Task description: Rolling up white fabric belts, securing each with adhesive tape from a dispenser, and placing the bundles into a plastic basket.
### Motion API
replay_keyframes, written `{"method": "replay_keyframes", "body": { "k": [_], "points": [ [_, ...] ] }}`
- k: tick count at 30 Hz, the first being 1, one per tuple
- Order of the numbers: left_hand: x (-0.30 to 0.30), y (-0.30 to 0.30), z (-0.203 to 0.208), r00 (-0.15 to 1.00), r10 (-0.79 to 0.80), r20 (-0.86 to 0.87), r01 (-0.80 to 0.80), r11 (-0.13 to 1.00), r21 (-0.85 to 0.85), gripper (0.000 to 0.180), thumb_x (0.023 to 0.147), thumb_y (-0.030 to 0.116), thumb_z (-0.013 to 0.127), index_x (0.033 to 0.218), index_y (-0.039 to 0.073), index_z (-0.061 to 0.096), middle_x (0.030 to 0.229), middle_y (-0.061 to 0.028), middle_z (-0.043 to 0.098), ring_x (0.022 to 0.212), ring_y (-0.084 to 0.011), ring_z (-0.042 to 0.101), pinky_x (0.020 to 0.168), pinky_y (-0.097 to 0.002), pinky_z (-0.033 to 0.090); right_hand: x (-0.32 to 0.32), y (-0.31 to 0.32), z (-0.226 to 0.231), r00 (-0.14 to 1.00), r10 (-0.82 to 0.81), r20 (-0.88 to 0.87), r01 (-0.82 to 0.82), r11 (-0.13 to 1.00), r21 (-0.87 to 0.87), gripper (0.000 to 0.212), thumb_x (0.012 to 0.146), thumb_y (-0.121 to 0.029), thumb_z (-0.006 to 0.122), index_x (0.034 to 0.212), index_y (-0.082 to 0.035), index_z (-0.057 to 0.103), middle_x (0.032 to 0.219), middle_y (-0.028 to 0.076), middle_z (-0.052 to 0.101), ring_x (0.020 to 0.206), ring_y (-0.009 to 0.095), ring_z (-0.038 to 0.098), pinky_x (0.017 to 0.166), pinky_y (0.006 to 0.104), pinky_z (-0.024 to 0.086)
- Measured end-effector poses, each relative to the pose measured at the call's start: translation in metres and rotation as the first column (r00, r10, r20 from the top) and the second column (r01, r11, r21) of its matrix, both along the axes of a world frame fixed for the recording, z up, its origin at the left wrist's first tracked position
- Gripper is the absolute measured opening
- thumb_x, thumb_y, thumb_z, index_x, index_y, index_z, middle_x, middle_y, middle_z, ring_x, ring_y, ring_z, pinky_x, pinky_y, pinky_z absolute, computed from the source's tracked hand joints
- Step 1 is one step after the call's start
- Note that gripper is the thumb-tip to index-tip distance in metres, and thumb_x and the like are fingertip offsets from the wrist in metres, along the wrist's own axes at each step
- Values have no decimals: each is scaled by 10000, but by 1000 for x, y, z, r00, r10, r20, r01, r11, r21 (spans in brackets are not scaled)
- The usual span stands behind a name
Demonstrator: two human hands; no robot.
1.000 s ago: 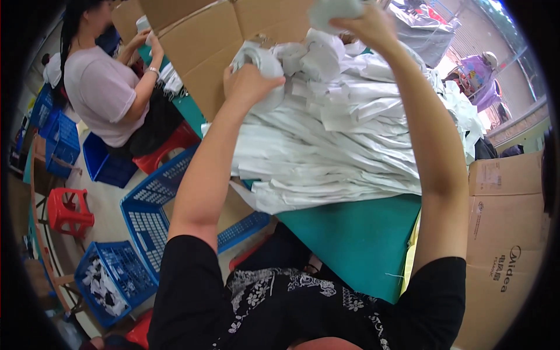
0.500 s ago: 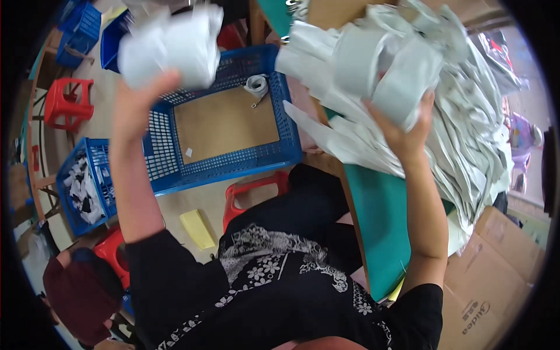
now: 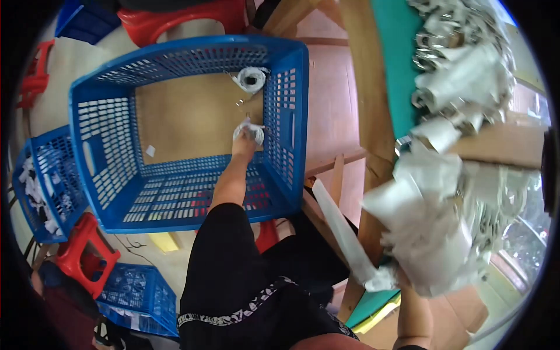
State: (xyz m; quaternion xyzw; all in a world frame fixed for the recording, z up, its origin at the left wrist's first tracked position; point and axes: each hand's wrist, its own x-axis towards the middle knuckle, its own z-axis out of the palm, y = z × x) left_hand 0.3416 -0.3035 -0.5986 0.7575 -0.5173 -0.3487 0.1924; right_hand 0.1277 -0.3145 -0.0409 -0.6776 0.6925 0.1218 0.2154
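Note:
My left hand (image 3: 244,144) reaches down into a big blue plastic basket (image 3: 296,131). Its fingers are closed on a white rolled-up strip (image 3: 256,133) at the basket's right end, just above or on the brown cardboard bottom (image 3: 186,116). Another white roll (image 3: 251,87) with a small metal clip lies beyond it. My right forearm (image 3: 415,318) goes up to the pile of white strips (image 3: 434,239) on the green-topped table; the hand is covered by the strips, so its fingers do not show. One strip (image 3: 341,227) hangs off the table edge.
Wooden edging (image 3: 370,105) borders the green table top (image 3: 398,76). Red stools (image 3: 84,251) and smaller blue baskets (image 3: 52,181) with white and dark pieces stand on the left. Another person's dark red sleeve (image 3: 67,312) is at the lower left.
My left hand has come down into the basket with a white roll. My right hand has dropped nearer to me among the strips. The view has shifted, and the basket looks larger.

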Motion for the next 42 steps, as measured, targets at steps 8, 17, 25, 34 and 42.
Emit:
{"method": "replay_keyframes", "body": {
  "k": [8,17,25,34,42],
  "points": [
    [-18,-96,-20,643,-535,548,600,797,74,388,778,103,514,1158,28,534,1176,-125,556,1151,-228,486,1047,-323,296,-40,61,44,998,-46,-34,50,990,133,586,801,-133,620,1328,-50,378,1329,126,399,1233,278,364,1049,384,264],
    [-36,-138,-62,791,-557,252,443,806,392,414,847,252,516,1240,119,516,1274,-60,512,1255,-147,392,1060,-280,271,-49,88,65,989,-149,-13,150,984,98,573,797,-137,623,1318,-56,399,1321,125,409,1229,282,369,1050,391,263],
    [14,-102,66,790,-581,196,597,801,-31,363,800,387,629,950,58,657,803,-102,657,774,-260,627,851,-365,427,-22,35,15,975,-163,152,161,987,24,561,794,-141,625,1309,-61,417,1314,124,418,1225,286,375,1052,398,262],
    [88,-36,469,887,-430,-165,89,511,-855,336,801,289,661,1049,71,600,969,-46,622,855,-211,598,793,-342,464,46,-1,115,846,495,-196,-533,792,-298,149,722,-162,568,853,-99,601,814,-1,575,882,216,541,1059,522,220],
    [132,23,588,392,-906,157,748,214,-629,590,586,404,745,994,21,558,967,-56,594,1013,-216,513,968,-447,293,163,-4,106,448,844,294,-882,364,300,109,650,-181,650,710,-90,643,707,31,615,727,205,602,888,407,378]
  ]
}}
